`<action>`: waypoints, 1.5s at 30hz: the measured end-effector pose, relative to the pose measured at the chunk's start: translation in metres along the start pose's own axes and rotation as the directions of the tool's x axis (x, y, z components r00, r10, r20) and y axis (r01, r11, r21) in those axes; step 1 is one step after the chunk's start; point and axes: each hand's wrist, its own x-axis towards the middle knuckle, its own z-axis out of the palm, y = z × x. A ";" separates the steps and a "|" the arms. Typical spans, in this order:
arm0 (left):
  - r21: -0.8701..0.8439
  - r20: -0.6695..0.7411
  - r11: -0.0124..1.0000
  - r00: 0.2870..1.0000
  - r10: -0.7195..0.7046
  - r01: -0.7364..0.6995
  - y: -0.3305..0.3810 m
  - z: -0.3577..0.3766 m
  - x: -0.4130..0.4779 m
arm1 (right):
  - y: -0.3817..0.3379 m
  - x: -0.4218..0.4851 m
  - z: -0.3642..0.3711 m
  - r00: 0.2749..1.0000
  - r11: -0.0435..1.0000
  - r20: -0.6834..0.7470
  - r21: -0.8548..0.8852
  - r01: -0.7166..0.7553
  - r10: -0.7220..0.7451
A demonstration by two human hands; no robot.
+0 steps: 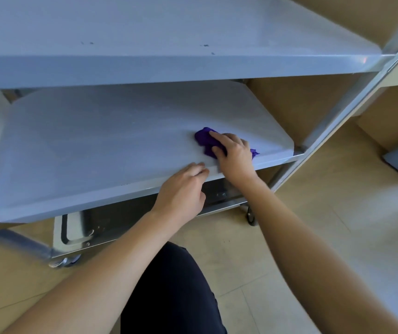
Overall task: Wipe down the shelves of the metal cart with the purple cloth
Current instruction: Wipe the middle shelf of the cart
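The metal cart has a top shelf [169, 32] with a few dark specks and a middle shelf [97, 141] below it. A crumpled purple cloth [205, 138] lies on the right front part of the middle shelf. My right hand [231, 150] presses down on the cloth, its fingers spread over it and its thumb alongside. My left hand [183, 189] rests on the front edge of the middle shelf just left of the right hand, fingers laid over the rim.
A lower shelf [111, 225] shows dark under the middle one. The cart's right upright post [361, 97] rises at the right, and a caster wheel [251, 216] stands on the pale floor. Wooden cabinet panels [301, 104] lie behind. My dark-trousered knee [174, 285] is below.
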 end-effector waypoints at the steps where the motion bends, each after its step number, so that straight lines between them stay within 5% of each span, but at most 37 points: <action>1: 0.005 -0.001 1.000 1.000 0.003 -0.003 -0.003 -0.001 -0.002 | 0.009 0.004 -0.007 1.000 1.000 0.024 0.005 0.002 -0.002; 6: 0.068 -0.094 0.990 0.989 -0.118 0.124 -0.024 -0.006 -0.036 | 0.071 0.020 -0.045 0.969 0.966 0.032 -0.089 -0.242 0.245; 10: 0.110 -0.142 0.987 0.984 -0.105 0.122 -0.031 0.001 -0.050 | 0.053 0.010 -0.036 0.949 0.947 -0.032 -0.066 -0.316 0.314; 18: 0.137 -0.112 0.983 0.988 -0.111 0.126 -0.034 -0.008 -0.052 | -0.078 -0.024 0.028 0.996 0.997 0.061 0.048 0.059 -0.062; 22: 0.140 -0.168 0.956 0.958 -0.234 0.258 -0.051 -0.025 -0.068 | -0.044 -0.007 0.012 0.993 0.995 0.101 0.089 0.054 -0.062; 25: 0.145 -0.218 0.904 0.904 -0.367 0.402 -0.072 -0.038 -0.089 | -0.029 0.000 0.003 0.996 0.991 0.055 0.108 -0.082 0.076; 28: 0.164 -0.217 0.905 0.909 -0.355 0.393 -0.079 -0.040 -0.101 | -0.055 -0.007 0.013 0.982 0.977 -0.005 0.102 -0.187 0.188; 33: 0.151 -0.191 0.910 0.915 -0.355 0.385 -0.078 -0.041 -0.102 | -0.151 -0.040 0.055 0.991 0.984 0.068 0.147 0.104 -0.115; 37: 0.188 -0.208 0.906 0.917 -0.340 0.378 -0.088 -0.048 -0.113 | -0.155 -0.027 0.058 0.964 0.967 0.167 0.187 0.176 -0.207; 41: 0.173 -0.308 0.848 0.845 -0.436 0.501 -0.110 -0.055 -0.132 | -0.119 -0.005 0.047 0.993 0.992 0.102 0.121 0.044 -0.056; 45: 0.174 -0.327 0.859 0.851 -0.410 0.481 -0.115 -0.055 -0.138 | -0.150 -0.016 0.059 0.995 0.992 0.061 0.085 -0.089 0.084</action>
